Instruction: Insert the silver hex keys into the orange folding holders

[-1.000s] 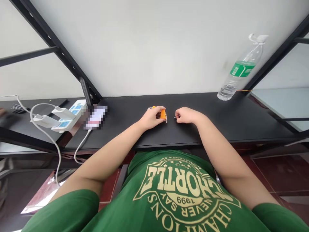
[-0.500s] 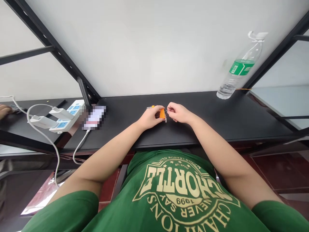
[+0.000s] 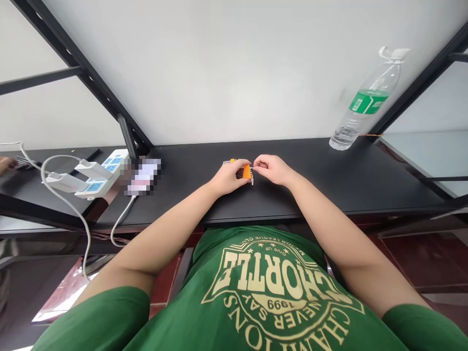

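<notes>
Over a black desk (image 3: pixel 365 180), the left hand (image 3: pixel 229 178) clasps an orange holder (image 3: pixel 247 171), a hold suited to steadying it, while the right hand (image 3: pixel 271 169) pinches what appears to be a thin metal piece (image 3: pixel 252 168) against the holder's right end.

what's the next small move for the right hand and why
Probably nudge the right hand gently toward the orange holder, lining up the thin piece it pinches: the left hand grips the holder, and the piece appears right beside it; whether it is seated is too small to tell.
</notes>
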Motion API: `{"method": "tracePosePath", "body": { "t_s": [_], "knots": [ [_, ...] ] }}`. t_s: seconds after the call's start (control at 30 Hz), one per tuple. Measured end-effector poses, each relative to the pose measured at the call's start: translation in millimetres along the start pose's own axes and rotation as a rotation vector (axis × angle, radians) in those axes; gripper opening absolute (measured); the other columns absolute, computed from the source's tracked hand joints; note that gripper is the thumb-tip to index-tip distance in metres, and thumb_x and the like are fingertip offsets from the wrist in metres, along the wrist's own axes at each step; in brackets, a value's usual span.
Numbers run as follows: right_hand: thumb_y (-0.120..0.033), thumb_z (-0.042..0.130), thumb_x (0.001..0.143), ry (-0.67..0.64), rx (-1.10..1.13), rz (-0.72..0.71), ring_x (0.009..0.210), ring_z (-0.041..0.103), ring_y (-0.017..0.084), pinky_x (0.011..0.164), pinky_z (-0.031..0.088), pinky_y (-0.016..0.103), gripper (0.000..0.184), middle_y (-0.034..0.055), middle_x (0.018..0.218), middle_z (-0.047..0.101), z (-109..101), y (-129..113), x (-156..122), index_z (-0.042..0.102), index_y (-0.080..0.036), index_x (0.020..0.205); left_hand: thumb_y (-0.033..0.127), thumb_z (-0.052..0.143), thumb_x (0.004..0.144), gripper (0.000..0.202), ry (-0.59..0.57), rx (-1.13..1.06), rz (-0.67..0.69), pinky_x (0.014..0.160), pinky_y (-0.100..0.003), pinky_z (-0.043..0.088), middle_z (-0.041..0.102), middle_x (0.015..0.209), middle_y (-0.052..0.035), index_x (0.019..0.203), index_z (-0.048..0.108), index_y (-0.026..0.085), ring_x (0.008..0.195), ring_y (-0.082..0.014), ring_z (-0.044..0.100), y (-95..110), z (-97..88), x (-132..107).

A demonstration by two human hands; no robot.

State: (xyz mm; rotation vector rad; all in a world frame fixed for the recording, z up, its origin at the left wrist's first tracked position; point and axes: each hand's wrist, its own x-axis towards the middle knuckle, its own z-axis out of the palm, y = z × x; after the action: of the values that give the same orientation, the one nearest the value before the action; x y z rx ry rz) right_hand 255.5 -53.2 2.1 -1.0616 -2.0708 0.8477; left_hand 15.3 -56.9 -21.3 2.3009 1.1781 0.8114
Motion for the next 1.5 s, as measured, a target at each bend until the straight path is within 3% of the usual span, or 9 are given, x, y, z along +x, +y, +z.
{"method": "tracePosePath", "body": {
  "t_s": [0.23, 0.37, 0.53, 0.8, 0.87, 1.1, 1.3, 1.5],
  "knots": [
    [-0.026, 0.058, 0.094, 0.024, -0.137, -0.095, 0.074, 0.052, 0.018, 0.071, 0.040, 0.032, 0.010, 0.0022, 0.086, 0.062, 2, 7, 3, 0.066, -0.021, 0.089, 0.034, 0.077, 0.081, 0.055, -0.024, -0.001, -0.024, 0.098, -0.037, 0.062, 0.077, 0.120, -0.0037, 0.134, 0.065, 0.027, 0.104, -0.0225, 0.076, 4, -1.3, 0],
    [-0.021, 0.051, 0.102, 0.018, -0.313, -0.184, 0.080, 0.055, 0.021, 0.075, 0.041, 0.034, 0.017, 0.0069, 0.095, 0.063, 8, 2, 0, 0.064, -0.021, 0.092, 0.038, 0.078, 0.081, 0.051, -0.044, 0.014, -0.030, 0.098, -0.039, 0.062, 0.078, 0.116, -0.0038, 0.130, 0.067, 0.027, 0.103, -0.0238, 0.076, 7, -2.2, 0],
    [-0.015, 0.045, 0.103, -0.020, -0.508, -0.201, 0.070, 0.046, 0.020, 0.068, 0.036, 0.035, 0.020, 0.0081, 0.099, 0.060, 17, -4, -5, 0.062, -0.021, 0.095, 0.041, 0.079, 0.080, 0.054, -0.044, -0.020, -0.011, 0.102, -0.041, 0.061, 0.077, 0.120, -0.0051, 0.130, 0.067, 0.024, 0.108, -0.0248, 0.074, 7, -3.3, -1],
    [-0.021, 0.043, 0.103, 0.003, -0.296, -0.322, 0.083, 0.055, 0.023, 0.078, 0.044, 0.036, 0.012, 0.0068, 0.098, 0.061, 23, -10, -7, 0.051, -0.025, 0.094, 0.039, 0.078, 0.079, 0.037, -0.133, -0.180, 0.048, 0.096, -0.042, 0.063, 0.078, 0.106, -0.0035, 0.112, 0.070, 0.023, 0.100, -0.0240, 0.074, 10, -3.6, -1],
    [-0.025, 0.043, 0.103, 0.004, -0.232, -0.297, 0.083, 0.057, 0.023, 0.079, 0.045, 0.036, 0.011, 0.0060, 0.096, 0.062, 25, -10, -7, 0.048, -0.026, 0.094, 0.040, 0.078, 0.079, 0.036, -0.149, -0.207, 0.046, 0.094, -0.042, 0.064, 0.078, 0.105, -0.0038, 0.109, 0.070, 0.023, 0.099, -0.0241, 0.074, 9, -3.3, -1],
    [-0.037, 0.045, 0.104, 0.183, 0.163, -0.074, 0.076, 0.061, 0.019, 0.077, 0.052, 0.036, 0.011, 0.0003, 0.088, 0.060, 30, 0, 0, 0.047, -0.027, 0.101, 0.040, 0.080, 0.080, 0.056, -0.077, -0.231, 0.028, 0.094, -0.038, 0.063, 0.079, 0.113, -0.0060, 0.132, 0.070, 0.022, 0.097, -0.0213, 0.075, 5, -2.9, -1],
    [-0.040, 0.056, 0.101, 0.060, 0.169, 0.152, 0.065, 0.062, 0.018, 0.067, 0.052, 0.034, 0.013, -0.0038, 0.074, 0.060, 26, 10, 7, 0.053, -0.027, 0.101, 0.043, 0.079, 0.080, 0.050, -0.062, -0.065, 0.059, 0.088, -0.036, 0.062, 0.077, 0.098, -0.0014, 0.126, 0.072, 0.025, 0.084, -0.0185, 0.073, 4, -0.9, -3],
    [-0.051, 0.061, 0.101, 0.087, 0.224, 0.116, 0.054, 0.051, 0.016, 0.059, 0.046, 0.032, 0.031, -0.0045, 0.064, 0.053, 11, 8, 2, 0.054, -0.026, 0.086, 0.045, 0.079, 0.078, 0.048, 0.081, -0.073, 0.021, 0.079, -0.031, 0.061, 0.074, 0.091, -0.0008, 0.120, 0.071, 0.022, 0.075, -0.0154, 0.068, 6, -3.4, -3]
  ]
}}
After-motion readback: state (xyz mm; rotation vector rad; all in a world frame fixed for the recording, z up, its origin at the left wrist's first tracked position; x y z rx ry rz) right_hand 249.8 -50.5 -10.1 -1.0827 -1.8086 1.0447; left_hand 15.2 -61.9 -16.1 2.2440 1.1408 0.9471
